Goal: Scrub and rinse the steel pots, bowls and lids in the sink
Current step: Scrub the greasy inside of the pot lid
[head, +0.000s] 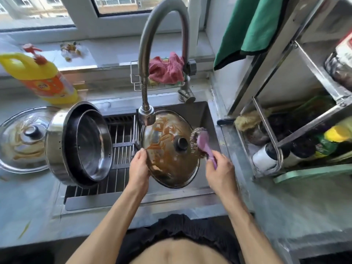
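Steel lid (167, 149), sauce-smeared, gripped at its rim by the left hand (139, 164) under the faucet head (146, 116); right hand (219, 166) grasps a purple-handled scourer (198, 141); stacked pots (80, 145) lean on the sink rack (122, 134).

Head-worn wide view, steeply down and forward, close over the sink (207, 109) (single camera).

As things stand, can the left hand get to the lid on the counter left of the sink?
Probably not yet: the left hand grips the dirty lid, and the tilted pot stands between it and the counter lid.
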A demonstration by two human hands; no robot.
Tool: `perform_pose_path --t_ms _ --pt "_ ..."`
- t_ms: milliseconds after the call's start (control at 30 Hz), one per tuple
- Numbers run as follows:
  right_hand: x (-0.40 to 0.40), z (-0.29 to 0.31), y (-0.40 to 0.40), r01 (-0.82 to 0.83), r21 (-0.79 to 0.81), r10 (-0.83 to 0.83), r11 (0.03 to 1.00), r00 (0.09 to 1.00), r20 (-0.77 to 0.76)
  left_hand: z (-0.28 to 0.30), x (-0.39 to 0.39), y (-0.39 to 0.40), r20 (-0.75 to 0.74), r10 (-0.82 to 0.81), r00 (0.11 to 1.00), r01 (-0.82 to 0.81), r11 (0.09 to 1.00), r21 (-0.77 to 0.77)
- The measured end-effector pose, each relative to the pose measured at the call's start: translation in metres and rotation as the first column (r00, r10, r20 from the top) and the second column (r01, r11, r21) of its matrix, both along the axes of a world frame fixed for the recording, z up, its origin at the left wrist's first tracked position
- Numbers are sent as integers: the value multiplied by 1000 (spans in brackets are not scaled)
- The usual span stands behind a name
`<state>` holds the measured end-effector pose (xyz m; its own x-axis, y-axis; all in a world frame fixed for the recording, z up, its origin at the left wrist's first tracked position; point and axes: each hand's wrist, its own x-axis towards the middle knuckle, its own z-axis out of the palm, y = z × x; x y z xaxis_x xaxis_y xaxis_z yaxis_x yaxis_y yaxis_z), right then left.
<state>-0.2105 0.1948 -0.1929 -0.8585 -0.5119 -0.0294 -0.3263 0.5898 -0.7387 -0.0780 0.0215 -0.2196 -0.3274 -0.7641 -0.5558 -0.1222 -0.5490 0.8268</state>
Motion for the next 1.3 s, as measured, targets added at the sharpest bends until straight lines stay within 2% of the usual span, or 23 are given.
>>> perform_pose_path --t_ms 167,267,300,333,400,433,467,533,567,600,667,700,800,833,900,933,967,1033,1067,1133,1167,1267,1300 --pt "4 9 -35 -342 63 347 938 933 -99 8 -9 -6 151 -111 982 156 929 -335" --pt "16 12 -45 -473 201 512 858 817 -265 10 -12 -14 227 -101 969 200 859 -472" --pt "10 14 -46 -456 242 514 857 790 -334 12 -12 -18 256 -73 964 198 839 -507" --pt "-2 14 -46 -399 257 471 880 805 -361 14 -11 -21 264 -44 964 185 821 -540" --pt "-28 18 -50 -247 294 335 923 893 -302 21 -13 -29 241 -5 971 148 802 -579" --pt "-33 21 -53 -219 309 309 926 908 -282 23 -16 -31 250 -3 968 153 796 -586" --pt "-27 25 -57 -254 321 354 912 884 -306 24 -19 -32 275 -11 961 177 789 -589" --pt "-3 30 -63 -434 381 567 816 730 -382 24 -24 -37 320 -32 947 224 779 -585" --pt "-2 27 -62 -455 398 601 796 666 -441 23 -25 -40 337 -38 941 241 774 -586" --pt "-13 24 -62 -435 418 596 797 677 -432 24 -27 -45 346 -43 937 254 765 -591" --pt "-39 28 -66 -308 419 459 854 824 -331 21 -29 -55 354 -63 933 275 759 -591" --pt "-42 27 -67 -309 436 462 845 834 -303 20 -29 -60 359 -67 931 281 761 -585" --pt "-11 19 -62 -478 496 679 724 620 -393 20 -30 -68 382 -100 919 316 765 -561" --pt "-17 18 -64 -472 501 678 726 615 -403 21 -31 -70 381 -114 917 324 768 -552" --pt "-40 23 -70 -354 476 530 805 790 -309 23 -34 -75 387 -149 910 349 779 -521" --pt "-44 26 -74 -329 499 499 802 828 -257 22 -34 -77 379 -154 913 342 795 -501" --pt "-40 24 -77 -348 516 535 783 800 -272 21 -33 -79 372 -149 916 329 810 -486" --pt "-27 22 -77 -457 540 669 706 681 -298 19 -31 -84 381 -139 914 323 818 -477" --pt "-32 21 -78 -466 518 659 717 696 -285 18 -31 -86 381 -140 914 323 819 -474" --pt "-53 24 -85 -335 489 487 806 845 -224 18 -35 -87 393 -153 907 342 814 -470" --pt "-55 25 -90 -326 511 474 795 861 -187 17 -36 -87 409 -150 900 349 810 -471" --pt "-41 18 -90 -481 586 691 652 695 -198 14 -38 -91 427 -133 894 338 828 -448" --pt "-46 18 -90 -461 562 650 687 736 -190 15 -38 -91 416 -137 899 332 833 -444"
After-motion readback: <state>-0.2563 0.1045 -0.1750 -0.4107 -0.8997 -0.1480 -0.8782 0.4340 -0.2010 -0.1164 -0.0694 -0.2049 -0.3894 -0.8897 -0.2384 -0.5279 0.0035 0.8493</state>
